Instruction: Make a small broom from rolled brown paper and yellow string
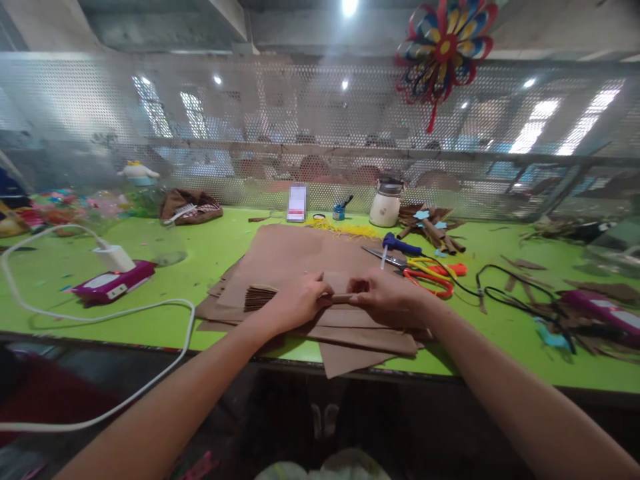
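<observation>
My left hand and my right hand meet over a stack of brown paper sheets on the green table. Both hands pinch a small strip of brown paper stretched between their fingertips. A pleated, fan-folded end of brown paper sticks out to the left of my left hand. Both forearms reach in from the bottom corners.
Red-handled scissors, a blue-handled tool and black cable lie right of the paper. A pink device with white charger and cord sits left. A phone, a jar and paper scraps stand by the perforated metal screen. A paper pinwheel hangs above.
</observation>
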A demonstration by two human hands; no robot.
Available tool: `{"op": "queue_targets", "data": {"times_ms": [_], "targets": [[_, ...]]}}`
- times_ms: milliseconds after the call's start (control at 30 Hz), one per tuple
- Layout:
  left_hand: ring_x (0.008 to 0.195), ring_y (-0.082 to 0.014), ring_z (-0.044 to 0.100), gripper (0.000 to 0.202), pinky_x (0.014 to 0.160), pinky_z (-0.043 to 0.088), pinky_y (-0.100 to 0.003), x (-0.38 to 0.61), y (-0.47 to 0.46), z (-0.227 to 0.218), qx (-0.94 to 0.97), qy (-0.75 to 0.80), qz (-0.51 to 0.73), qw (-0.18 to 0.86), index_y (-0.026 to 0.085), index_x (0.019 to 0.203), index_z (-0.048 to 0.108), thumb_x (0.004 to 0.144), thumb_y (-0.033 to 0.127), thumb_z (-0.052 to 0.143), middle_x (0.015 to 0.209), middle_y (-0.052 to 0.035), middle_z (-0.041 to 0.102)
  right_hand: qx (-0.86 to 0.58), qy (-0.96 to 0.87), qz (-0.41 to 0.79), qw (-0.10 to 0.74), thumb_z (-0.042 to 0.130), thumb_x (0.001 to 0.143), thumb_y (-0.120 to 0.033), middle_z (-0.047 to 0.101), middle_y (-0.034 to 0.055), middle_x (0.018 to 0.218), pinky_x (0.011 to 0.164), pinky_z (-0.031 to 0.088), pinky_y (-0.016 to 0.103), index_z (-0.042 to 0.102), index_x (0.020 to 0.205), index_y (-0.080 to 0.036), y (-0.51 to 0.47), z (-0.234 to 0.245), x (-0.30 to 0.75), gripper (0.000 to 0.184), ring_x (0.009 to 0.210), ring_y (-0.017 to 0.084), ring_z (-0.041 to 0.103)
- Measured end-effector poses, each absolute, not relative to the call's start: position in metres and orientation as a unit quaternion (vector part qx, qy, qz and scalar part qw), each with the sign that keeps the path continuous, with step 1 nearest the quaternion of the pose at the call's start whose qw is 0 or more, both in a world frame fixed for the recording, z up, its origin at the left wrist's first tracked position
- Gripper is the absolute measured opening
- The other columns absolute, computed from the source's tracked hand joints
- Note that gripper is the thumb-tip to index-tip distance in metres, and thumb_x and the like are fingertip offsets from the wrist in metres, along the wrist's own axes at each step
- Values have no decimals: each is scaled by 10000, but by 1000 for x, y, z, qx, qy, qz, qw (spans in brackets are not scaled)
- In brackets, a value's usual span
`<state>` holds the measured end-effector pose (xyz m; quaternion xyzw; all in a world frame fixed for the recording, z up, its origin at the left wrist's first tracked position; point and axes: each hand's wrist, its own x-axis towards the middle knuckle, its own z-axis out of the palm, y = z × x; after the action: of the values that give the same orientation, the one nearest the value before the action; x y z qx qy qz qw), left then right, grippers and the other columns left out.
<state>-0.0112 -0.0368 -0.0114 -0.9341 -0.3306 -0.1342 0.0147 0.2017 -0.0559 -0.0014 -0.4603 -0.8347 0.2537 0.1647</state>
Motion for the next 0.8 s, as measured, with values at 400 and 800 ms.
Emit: {"op": "queue_targets", "data": {"times_ms": [400,800], "targets": [[739,-141,533,232,690,389,-247,-14,-34,-14,-936,-313,-153,-49,156,860,656,831,293,471,848,-62,561,-430,-870,199,137,494,789,-300,594,32,706,568,336,223,640,773,-122,-53,-2,203,231,631,123,485],[821,-189,546,304,705,394,-277,-18,-34,-12,-919,-358,-161,-33,155,976,589,768,372,545,861,-64,613,-445,-864,199,126,492,791,-283,606,27,702,573,353,221,641,809,-133,-57,-1,200,212,628,124,492]]}}
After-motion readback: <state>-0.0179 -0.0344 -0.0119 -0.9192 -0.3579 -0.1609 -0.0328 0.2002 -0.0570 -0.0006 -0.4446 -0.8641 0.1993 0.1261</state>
